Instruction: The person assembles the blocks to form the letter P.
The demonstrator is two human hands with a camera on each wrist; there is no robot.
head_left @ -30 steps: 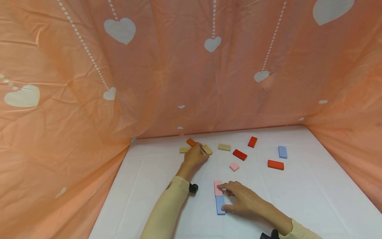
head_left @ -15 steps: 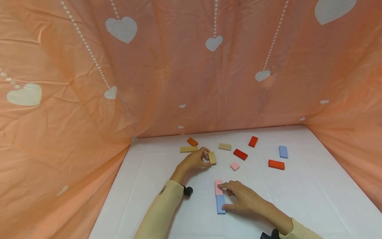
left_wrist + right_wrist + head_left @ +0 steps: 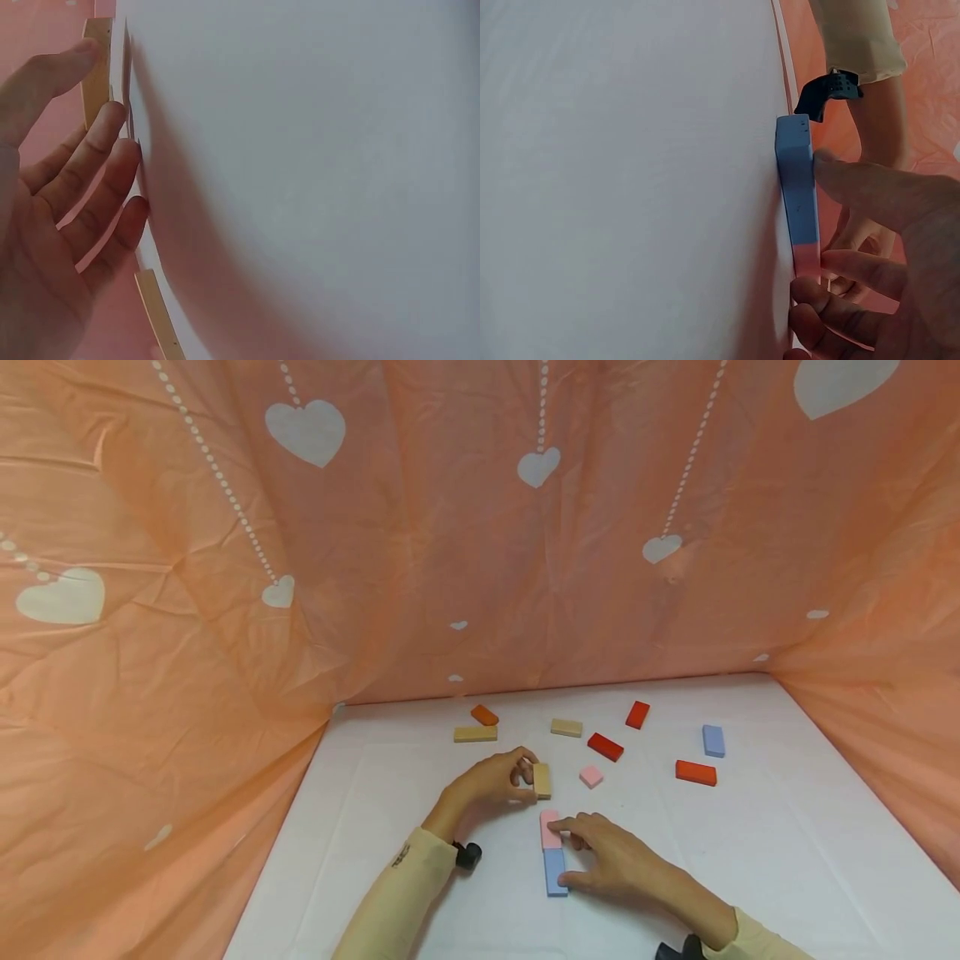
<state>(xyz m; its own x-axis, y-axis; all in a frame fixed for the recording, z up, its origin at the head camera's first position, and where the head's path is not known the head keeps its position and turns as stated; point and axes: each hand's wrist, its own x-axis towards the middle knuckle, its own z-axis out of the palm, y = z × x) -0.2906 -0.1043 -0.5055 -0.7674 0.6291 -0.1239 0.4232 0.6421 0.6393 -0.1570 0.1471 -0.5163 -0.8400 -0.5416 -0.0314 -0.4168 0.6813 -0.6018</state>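
My left hand (image 3: 491, 779) pinches a tan wooden block (image 3: 542, 782) between thumb and fingers, just beyond a pink block (image 3: 550, 840). In the left wrist view the thumb lies on the face of this tan block (image 3: 95, 90), and fingers hide its lower end. The pink block stands end to end with a blue block (image 3: 554, 868), forming a straight row on the table. My right hand (image 3: 617, 860) is spread along that row, index fingertip on the pink block and thumb against the side of the blue block (image 3: 796, 180).
Beyond the hands lie a tan block (image 3: 476, 735), an orange block (image 3: 484, 716), a shorter tan block (image 3: 566, 727), a small pink block (image 3: 591, 777), several red blocks (image 3: 696, 772) and another blue block (image 3: 713, 741). Peach cloth (image 3: 480, 560) hangs around the white table (image 3: 757, 852).
My left hand has drawn the tan block from the back group toward me and slightly right, near the pink block's far end. The right hand has stayed on the row.
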